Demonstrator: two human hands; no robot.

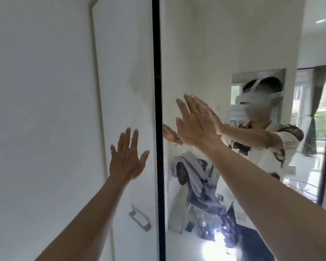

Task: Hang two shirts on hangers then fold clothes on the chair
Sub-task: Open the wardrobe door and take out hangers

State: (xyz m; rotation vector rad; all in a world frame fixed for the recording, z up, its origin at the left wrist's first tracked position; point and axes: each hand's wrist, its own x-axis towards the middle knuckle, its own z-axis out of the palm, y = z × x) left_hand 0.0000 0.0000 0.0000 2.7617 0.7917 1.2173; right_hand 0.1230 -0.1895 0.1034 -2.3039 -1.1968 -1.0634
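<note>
Clothes (199,187) heaped on chair (186,217), mirrored.

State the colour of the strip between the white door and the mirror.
Black strip, clearest in the head view.

A tall white wardrobe door (124,72) stands left of a black-framed mirror panel (224,44). The metal pull handle (140,217) sits low on the door, below the left hand (127,161). The right hand (194,121) is raised before the mirror, in which a chair heaped with clothes (201,187) appears behind the person.
</note>
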